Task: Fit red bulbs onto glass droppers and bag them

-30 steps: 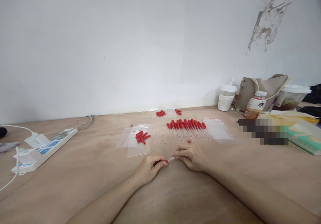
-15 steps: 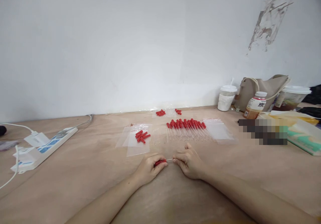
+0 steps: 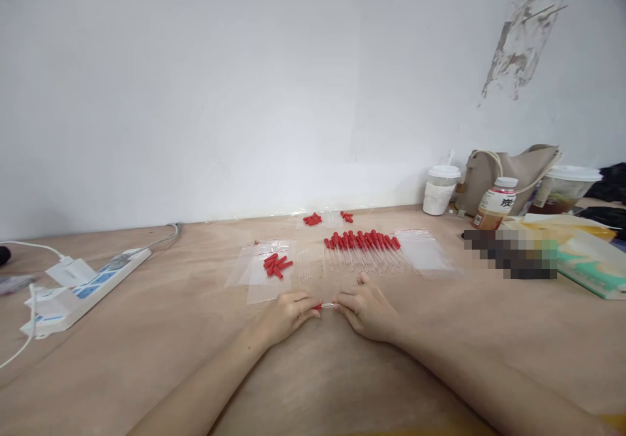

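Observation:
My left hand point(image 3: 287, 316) is closed on a red rubber dropper bulb point(image 3: 317, 306), most of it covered by the fingers. My right hand point(image 3: 368, 309) pinches a thin clear dropper tube point(image 3: 327, 305), which runs in line with the bulb and meets its end between my hands. Beyond the right hand lies a row of several droppers point(image 3: 362, 242) with red bulbs pointing away from me. Loose red bulbs point(image 3: 278, 265) rest on a clear plastic bag point(image 3: 268, 290) ahead of my left hand. Several bare clear tubes point(image 3: 304, 265) lie between these two groups.
More red bulbs point(image 3: 313, 219) lie near the wall. An unfilled clear bag point(image 3: 421, 251) is beside the dropper row. On the left is a power strip point(image 3: 87, 292) with cables; on the right stand a lidded cup point(image 3: 439, 191), a bottle point(image 3: 495, 204) and a handbag point(image 3: 525, 165).
Both hands have moved slightly away from me and closer together. The left fingers now cover more of the bulb, and less of the tube shows between the hands.

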A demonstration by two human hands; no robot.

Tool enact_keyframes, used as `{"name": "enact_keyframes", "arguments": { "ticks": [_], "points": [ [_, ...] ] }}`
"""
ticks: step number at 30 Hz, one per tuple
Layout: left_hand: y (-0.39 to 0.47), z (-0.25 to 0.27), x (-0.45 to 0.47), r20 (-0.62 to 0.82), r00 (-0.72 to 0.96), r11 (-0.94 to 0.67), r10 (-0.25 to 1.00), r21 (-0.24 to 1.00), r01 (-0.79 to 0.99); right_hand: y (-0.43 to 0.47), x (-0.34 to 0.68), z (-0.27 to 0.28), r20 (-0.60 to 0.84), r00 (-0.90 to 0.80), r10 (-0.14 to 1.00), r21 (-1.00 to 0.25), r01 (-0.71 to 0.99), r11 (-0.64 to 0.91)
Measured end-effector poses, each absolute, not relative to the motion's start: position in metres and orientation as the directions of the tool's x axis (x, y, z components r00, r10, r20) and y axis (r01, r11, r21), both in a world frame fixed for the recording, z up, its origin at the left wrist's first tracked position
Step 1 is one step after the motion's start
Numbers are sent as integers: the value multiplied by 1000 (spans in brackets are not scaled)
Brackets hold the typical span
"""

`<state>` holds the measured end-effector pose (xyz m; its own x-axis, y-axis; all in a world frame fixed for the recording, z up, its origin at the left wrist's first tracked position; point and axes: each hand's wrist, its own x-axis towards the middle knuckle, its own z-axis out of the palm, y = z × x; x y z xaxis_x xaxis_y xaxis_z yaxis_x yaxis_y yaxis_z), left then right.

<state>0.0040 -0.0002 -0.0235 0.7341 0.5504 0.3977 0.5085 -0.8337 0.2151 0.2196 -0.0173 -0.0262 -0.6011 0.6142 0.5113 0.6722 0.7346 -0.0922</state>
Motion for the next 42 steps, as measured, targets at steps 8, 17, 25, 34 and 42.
{"name": "enact_keyframes", "arguments": {
  "ticks": [8,17,25,34,42],
  "points": [
    [-4,-25,0,512,640,-815,573,277,509,-18,226,-22,521,-585,621,11,732,681],
    [-7,-22,2,365,579,-678,729,499,540,50,226,19,234,8,972,-458,883,103],
    [-10,-18,3,323,562,-640,762,510,575,74,183,-7,287,164,944,-356,933,-54],
    [-8,-20,3,309,576,-643,756,514,568,69,179,-8,328,79,941,-274,962,14],
    [-6,-21,3,375,496,-620,783,410,669,79,155,0,186,9,983,-185,982,26]
  ]
}}
